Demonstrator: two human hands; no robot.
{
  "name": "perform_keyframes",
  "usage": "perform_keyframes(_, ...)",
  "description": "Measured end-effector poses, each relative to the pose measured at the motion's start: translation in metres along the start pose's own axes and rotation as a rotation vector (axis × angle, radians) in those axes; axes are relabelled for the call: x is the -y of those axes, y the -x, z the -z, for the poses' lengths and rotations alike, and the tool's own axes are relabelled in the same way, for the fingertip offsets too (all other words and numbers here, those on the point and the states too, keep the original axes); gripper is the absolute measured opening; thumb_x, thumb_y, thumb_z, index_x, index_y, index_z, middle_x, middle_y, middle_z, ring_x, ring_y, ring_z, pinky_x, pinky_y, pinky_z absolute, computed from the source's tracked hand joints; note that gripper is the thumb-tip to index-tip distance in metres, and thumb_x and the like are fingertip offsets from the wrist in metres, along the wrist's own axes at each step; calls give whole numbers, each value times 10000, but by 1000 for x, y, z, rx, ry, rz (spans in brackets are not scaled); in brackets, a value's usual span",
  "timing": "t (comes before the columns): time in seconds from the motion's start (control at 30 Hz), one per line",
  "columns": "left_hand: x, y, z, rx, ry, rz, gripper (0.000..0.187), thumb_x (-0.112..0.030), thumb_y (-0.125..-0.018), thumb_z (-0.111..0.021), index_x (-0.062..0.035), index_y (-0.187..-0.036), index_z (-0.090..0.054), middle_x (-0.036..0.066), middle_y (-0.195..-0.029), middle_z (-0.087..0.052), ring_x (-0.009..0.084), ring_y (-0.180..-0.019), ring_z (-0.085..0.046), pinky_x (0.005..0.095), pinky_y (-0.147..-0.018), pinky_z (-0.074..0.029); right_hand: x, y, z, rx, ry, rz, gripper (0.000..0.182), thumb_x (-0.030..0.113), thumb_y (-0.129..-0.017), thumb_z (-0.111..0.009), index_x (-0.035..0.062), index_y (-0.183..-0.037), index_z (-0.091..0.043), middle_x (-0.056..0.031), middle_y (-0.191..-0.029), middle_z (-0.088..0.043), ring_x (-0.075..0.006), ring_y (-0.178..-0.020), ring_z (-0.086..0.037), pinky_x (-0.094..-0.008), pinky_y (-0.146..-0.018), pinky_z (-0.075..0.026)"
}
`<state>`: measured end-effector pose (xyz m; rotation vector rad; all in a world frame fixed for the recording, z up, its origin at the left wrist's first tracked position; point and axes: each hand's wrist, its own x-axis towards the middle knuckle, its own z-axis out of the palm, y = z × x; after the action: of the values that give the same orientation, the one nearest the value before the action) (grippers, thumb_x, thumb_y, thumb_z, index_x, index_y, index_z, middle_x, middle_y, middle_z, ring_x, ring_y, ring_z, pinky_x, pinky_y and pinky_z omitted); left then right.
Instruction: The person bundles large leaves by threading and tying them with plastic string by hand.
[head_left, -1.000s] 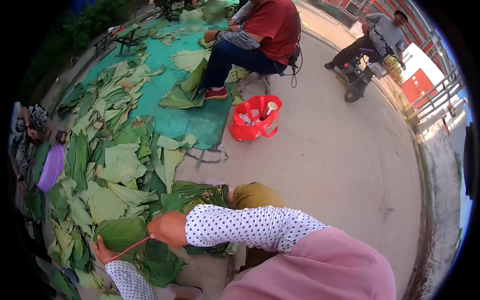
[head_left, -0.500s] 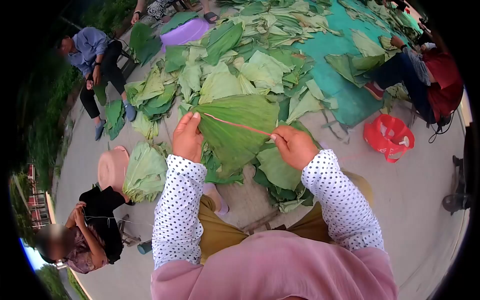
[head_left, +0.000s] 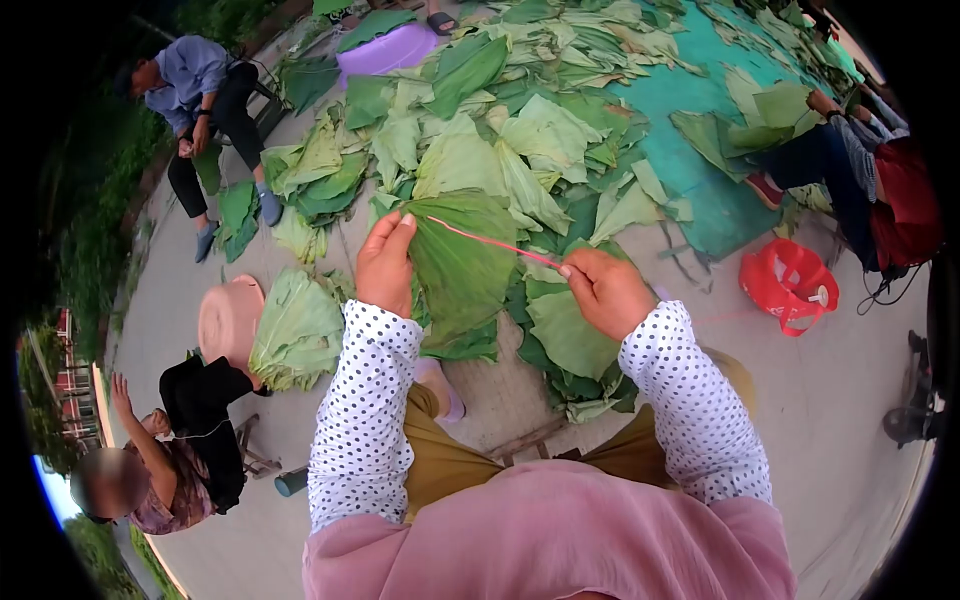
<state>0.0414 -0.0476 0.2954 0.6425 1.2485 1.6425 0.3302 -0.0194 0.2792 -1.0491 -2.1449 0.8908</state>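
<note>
My left hand (head_left: 386,266) pinches the upper left corner of a green folded leaf (head_left: 462,270), which hangs between my two hands. Across the front of the leaf runs a thin pink string (head_left: 490,240). Its right end is pinched in the fingers of my right hand (head_left: 608,290), which is just clear of the leaf's right edge. The string's left end lies near my left fingertips. Stacked leaves (head_left: 570,335) lie below and left of my right hand.
Many flat leaves (head_left: 550,135) cover the ground ahead, partly on a green sheet (head_left: 680,100). A pink bucket (head_left: 228,318) and a leaf bundle (head_left: 296,330) stand left, a red bag (head_left: 788,285) right. People sit left and right, beyond arm's reach.
My right hand has moved slightly right and the string with it. The leaf looks narrower, its right part turned away. At lower left, a seated person has raised one hand.
</note>
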Motion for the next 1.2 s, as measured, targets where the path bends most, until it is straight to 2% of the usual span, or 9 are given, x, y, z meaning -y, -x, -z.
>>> perform_keyframes(0.1,2,1,4,-74,-43,13,227,-109,-954,-619,11,-1147,-616,31,-1028,-673,88,-900,-607,228,-788,-475,1,0,-2,5,28,-5,135,151,-934,-570,27,-879,-570,-196,-796,-588,-412,-739,-576,-485,-652,-449)
perform_keyframes(0.5,-2,3,-4,-26,-45,21,210,-97,-967,-586,13,-1142,-625,39,-1058,-671,102,-949,-600,239,-864,-462,5,2,2,5,32,-31,128,154,-934,-571,35,-884,-574,-197,-804,-594,-410,-747,-586,-483,-647,-454)
perform_keyframes(1.13,3,-2,1,-4,-50,-10,200,-84,-958,-598,14,-1132,-619,40,-1056,-670,101,-944,-600,239,-850,-467,0,3,3,-9,49,-8,134,158,-929,-576,30,-890,-576,-199,-804,-598,-413,-743,-589,-487,-645,-460)
perform_keyframes(1.2,2,-3,-1,-7,-49,-1,151,-74,-970,-567,-11,-1107,-587,61,-1048,-662,136,-941,-617,266,-837,-491,1,3,4,-11,54,-11,132,159,-930,-576,31,-896,-577,-198,-808,-599,-412,-746,-589,-487,-648,-462)
